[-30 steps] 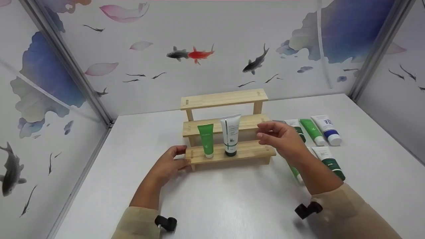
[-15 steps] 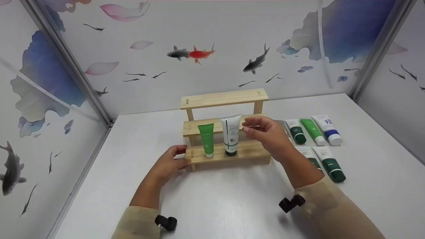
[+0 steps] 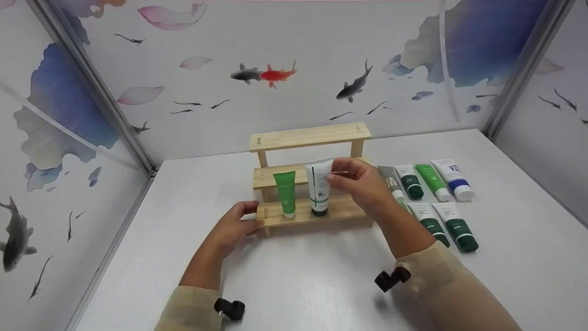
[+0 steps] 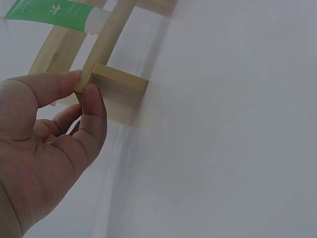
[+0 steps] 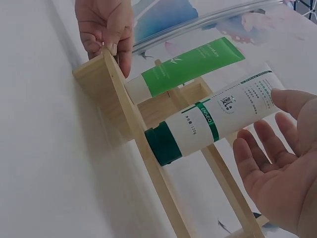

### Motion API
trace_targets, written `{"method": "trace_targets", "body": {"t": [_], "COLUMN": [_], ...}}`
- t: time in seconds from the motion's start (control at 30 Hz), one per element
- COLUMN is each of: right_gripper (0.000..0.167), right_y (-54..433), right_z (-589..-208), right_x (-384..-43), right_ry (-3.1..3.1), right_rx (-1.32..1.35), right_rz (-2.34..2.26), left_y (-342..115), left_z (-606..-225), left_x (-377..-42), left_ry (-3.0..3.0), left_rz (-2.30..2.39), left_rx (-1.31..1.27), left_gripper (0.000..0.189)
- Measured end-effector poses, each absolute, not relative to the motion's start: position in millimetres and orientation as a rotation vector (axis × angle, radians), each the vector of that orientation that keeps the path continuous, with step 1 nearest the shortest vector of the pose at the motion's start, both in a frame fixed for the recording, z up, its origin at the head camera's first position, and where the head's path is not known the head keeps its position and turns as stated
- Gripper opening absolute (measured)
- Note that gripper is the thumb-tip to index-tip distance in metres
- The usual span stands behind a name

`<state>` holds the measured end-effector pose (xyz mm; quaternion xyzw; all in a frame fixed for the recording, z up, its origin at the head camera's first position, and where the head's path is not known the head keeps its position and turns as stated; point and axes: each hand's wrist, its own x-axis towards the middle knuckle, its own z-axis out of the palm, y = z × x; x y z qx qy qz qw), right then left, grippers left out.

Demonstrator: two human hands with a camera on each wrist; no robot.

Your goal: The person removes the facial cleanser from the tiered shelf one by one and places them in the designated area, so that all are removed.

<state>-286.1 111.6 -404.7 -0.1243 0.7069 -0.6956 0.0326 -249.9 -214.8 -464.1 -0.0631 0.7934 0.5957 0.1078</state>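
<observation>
A three-tier wooden display rack (image 3: 340,209) stands on the table. My left hand (image 3: 236,230) pinches the left end of its lowest shelf, as the left wrist view also shows. On that shelf a small green tube (image 3: 285,193) stands on its white cap. Beside it, a larger white tube (image 3: 318,186) stands on a dark green cap. My right hand (image 3: 360,184) is at this tube's right edge. Its thumb tip overlaps the upper part, while the other fingers are loosely bent with space between them and the tube body in the right wrist view.
Several tubes lie in two rows on the white table (image 3: 294,285) to the right. Among them are a grey tube (image 3: 390,181), a green tube (image 3: 432,181), a blue-and-white tube (image 3: 452,179) and a white-and-green tube (image 3: 455,227). A printed wall panel (image 3: 312,105) rises behind the rack.
My right hand has moved left from the rack's right end to the white tube's edge, uncovering more of the lying tubes. The left hand and both standing tubes have stayed in place.
</observation>
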Motion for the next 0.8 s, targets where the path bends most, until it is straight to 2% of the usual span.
{"method": "trace_targets", "body": {"t": [0.8], "right_gripper": [0.034], "right_y": [110.8], "right_z": [-400.0], "right_x": [-277.7], "right_ry": [2.3], "right_rx": [-0.355], "right_rz": [-2.124], "left_y": [-215.6], "left_z": [-465.8], "left_x": [-250.8], "left_ry": [2.338], "left_rz": [1.744], "left_rx": [-0.187], "left_gripper": [0.06]}}
